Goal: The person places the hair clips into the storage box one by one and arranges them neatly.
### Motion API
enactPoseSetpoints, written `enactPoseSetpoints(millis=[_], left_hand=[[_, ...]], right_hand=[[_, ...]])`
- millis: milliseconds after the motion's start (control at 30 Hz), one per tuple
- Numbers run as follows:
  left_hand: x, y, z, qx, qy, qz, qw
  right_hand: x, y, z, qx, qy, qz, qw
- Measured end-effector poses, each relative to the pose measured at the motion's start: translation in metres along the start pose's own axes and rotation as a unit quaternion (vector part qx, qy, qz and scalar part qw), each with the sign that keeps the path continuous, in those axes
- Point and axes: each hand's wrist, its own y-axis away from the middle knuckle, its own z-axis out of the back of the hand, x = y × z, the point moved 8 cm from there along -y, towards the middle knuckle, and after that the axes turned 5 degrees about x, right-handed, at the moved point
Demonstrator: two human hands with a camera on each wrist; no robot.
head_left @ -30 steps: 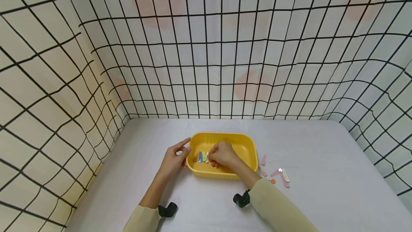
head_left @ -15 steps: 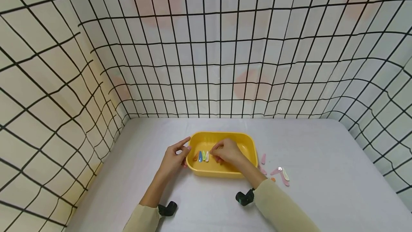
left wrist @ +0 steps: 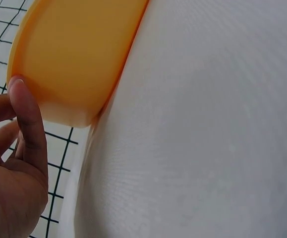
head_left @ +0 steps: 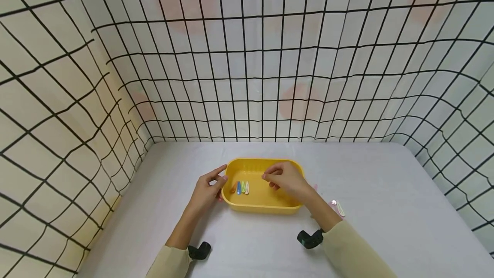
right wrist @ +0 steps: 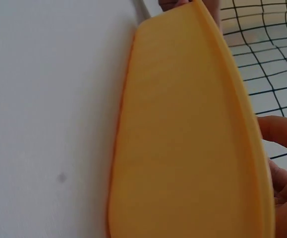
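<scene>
A yellow plastic tray (head_left: 258, 208) stands on the table in front of me. Near its left end, snap hair clips lie side by side: an orange clip (head_left: 233, 187), a blue clip (head_left: 239, 188), a green clip (head_left: 243, 187) and a white clip (head_left: 247, 188). My left hand (head_left: 205, 191) touches the tray's left rim with thumb and index finger. Over the tray's right half hovers my right hand (head_left: 287, 180), fingers loosely bent and thumb near the index finger. I see nothing between them. The right wrist view shows mostly the tray's outer side (right wrist: 183, 124).
Right of the tray lie loose hair clips, among them a pale clip (head_left: 340, 208) and a pink clip (head_left: 315, 187), partly hidden by my right forearm. A white cloth covers the table (head_left: 370, 175). A black-lined grid wall (head_left: 262, 63) surrounds it.
My right hand has let go of the white clip, lifted away from the row and moved right across the tray. The left hand stays at the rim.
</scene>
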Motion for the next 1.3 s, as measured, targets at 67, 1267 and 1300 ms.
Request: enactPoseSetpoints(millis=[67,1267,1300], left_hand=[[0.001,0.000,0.000,0.001,-0.001,0.000,1.0000],[0.001,0.001,0.000,0.006,-0.004,0.000,1.0000],[0.000,0.001,0.000,0.006,-0.002,-0.002,1.0000]], right_hand=[[0.001,0.003,0.007,-0.001,0.007,0.010,0.9999],[-0.057,0.071,0.132,-0.064,0.092,-0.003,0.9937],[-0.059,0.072,0.134,-0.065,0.095,-0.005,0.9933]])
